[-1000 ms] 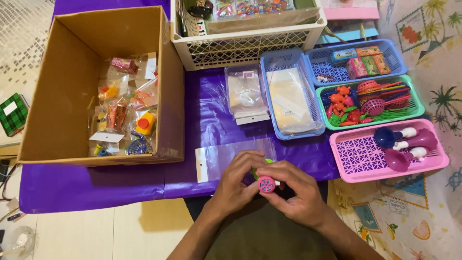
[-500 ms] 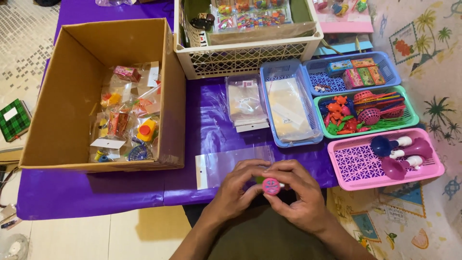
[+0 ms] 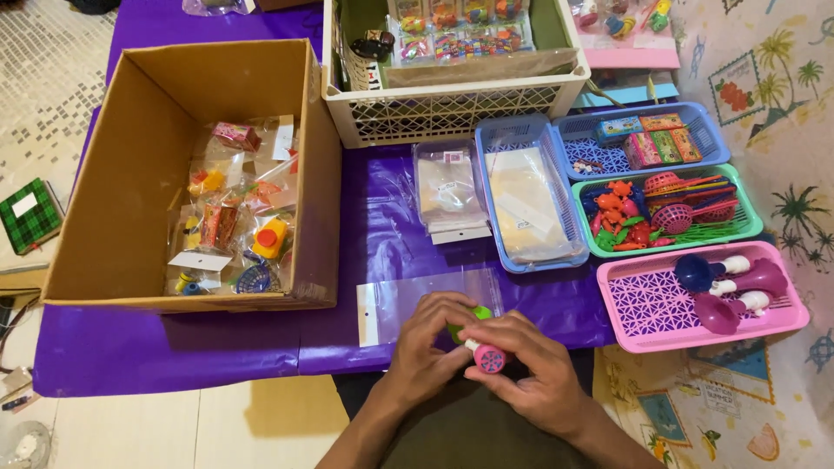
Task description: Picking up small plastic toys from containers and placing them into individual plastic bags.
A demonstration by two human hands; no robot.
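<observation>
Head cam: left hand and right hand are pressing together at the table's near edge, both gripping a small pink toy with a green piece behind it. Clear plastic bag is lying flat on purple table cover, just past the fingers.

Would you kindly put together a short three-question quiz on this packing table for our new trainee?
1. True or false: both hands hold a small pink and green toy.
2. Which tray holds the large scoop-like toys: A) blue tray, B) green tray, C) pink tray?
3. What lies flat on the purple table cover just beyond the fingers?

Key: 1 true; 2 C; 3 an empty clear plastic bag.
</observation>
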